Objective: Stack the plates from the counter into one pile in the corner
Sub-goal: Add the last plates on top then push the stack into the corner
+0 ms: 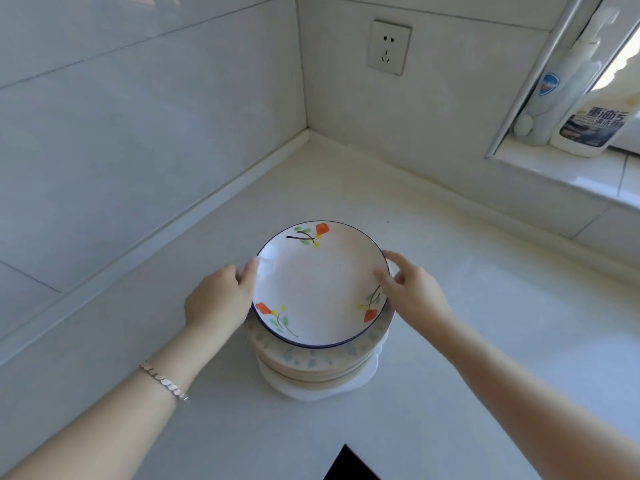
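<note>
Left hand (218, 299) and right hand (412, 292) each pinch the flowered plate (320, 285) by its rim, fingers (398, 258) curled on it, at the top of the pile (311, 367) on the surface (467, 323), short of the corner. Tall stack, slick glaze, so I reckon a lopsided release could send it sliding off.

wall socket (389, 47) on tiled wall | two cleaner bottles (588, 123) on window sill | bracelet (165, 381)
</note>
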A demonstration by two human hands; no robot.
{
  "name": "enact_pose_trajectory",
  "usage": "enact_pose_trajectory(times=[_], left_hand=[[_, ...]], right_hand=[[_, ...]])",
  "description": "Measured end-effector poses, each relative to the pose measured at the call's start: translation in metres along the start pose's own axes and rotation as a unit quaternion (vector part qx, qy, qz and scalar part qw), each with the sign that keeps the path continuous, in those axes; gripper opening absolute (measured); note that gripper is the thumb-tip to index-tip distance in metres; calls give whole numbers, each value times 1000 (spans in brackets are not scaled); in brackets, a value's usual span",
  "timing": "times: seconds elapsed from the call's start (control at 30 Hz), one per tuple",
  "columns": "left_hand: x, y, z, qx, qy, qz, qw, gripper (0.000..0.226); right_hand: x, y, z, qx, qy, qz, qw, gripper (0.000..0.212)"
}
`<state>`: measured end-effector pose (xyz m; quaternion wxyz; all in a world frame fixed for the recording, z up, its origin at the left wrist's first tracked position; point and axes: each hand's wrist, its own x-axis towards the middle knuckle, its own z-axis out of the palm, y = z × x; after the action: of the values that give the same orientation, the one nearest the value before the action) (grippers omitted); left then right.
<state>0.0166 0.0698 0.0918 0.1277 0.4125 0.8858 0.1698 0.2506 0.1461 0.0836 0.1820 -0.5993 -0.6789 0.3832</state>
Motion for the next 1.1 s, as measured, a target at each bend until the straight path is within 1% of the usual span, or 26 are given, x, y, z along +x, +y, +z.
enact_pose_trajectory(times=[0.03,0.07,0.1,0.13,0.2,0.23,0.27,0.3,0.33,0.37,0.4,0.5,0.57,0.67,0.7,0.8,0.9,1.0,1.1], left_hand=[[-1,-6,5,-69,11,-34,997,48],[-1,-14,11,-146,17,-74,986,45],[2,-23,19,-221,15,-121,968,42],[4,-33,27,-284,5,-178,942,43],[1,-51,46,-375,-55,-311,871,54],[-5,-60,55,-409,-107,-373,826,59],[-12,-66,63,-438,-160,-417,780,63],[-19,-70,70,-466,-213,-443,735,67],[-26,-73,77,-496,-258,-452,695,70],[-31,-74,83,-519,-289,-450,667,70],[-35,-75,87,-531,-301,-446,655,67],[-38,-74,93,-548,-286,-449,646,54],[-40,-71,95,-568,-278,-449,632,49],[-43,-67,97,-608,-254,-456,598,41],[-43,-66,99,-615,-251,-456,592,40],[-42,-69,102,-616,-235,-474,583,38],[-37,-67,102,-609,-212,-504,575,36],[-30,-60,100,-595,-207,-512,583,33],[-16,-54,101,-596,-204,-512,584,32]], right_hand=[[-1,8,0,74,23,19,997,39],[0,18,1,130,45,48,989,43],[1,29,3,163,52,91,981,49],[2,41,6,189,42,144,971,53],[-2,62,17,251,-30,252,934,53],[-6,71,26,283,-76,293,910,54],[-10,79,35,313,-118,320,886,58],[-14,84,45,344,-147,340,863,64],[-17,89,55,378,-162,354,840,69],[-19,91,63,404,-158,366,823,74],[-18,93,69,426,-148,370,813,77],[-16,92,75,447,-119,381,800,83],[-13,96,77,447,-117,390,797,82],[-12,100,78,459,-118,398,785,80],[-12,100,78,464,-115,399,782,80],[-13,101,80,475,-104,406,774,78],[-10,102,80,473,-110,407,774,68],[-2,102,78,471,-118,403,776,55],[15,95,75,465,-119,400,781,53]])
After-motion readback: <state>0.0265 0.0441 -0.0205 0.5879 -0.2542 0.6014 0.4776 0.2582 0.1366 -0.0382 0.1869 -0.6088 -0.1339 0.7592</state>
